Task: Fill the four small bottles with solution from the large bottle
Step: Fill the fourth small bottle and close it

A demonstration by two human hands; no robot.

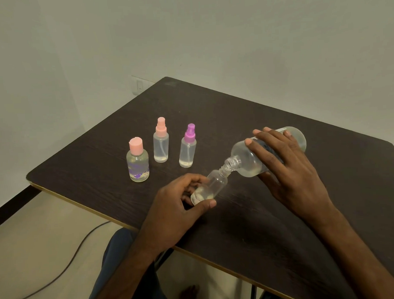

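My right hand [289, 165] grips the large clear bottle [248, 158], tipped on its side with its open neck pointing down-left. Its mouth meets the open neck of a small clear bottle [213, 184], which my left hand [176, 209] holds tilted above the table; a little liquid lies in its bottom. Three capped small bottles stand to the left: a squat one with a pink flip cap [137, 162], a pink-topped spray bottle [161, 140], and a purple-topped spray bottle [188, 146]. Each holds some clear liquid.
Everything sits on a dark wooden table [235, 116] against a pale wall, with the table's near edge just below my left wrist. A cable [61, 270] runs over the floor at the lower left. A wall socket [140, 85] shows behind the table's far corner.
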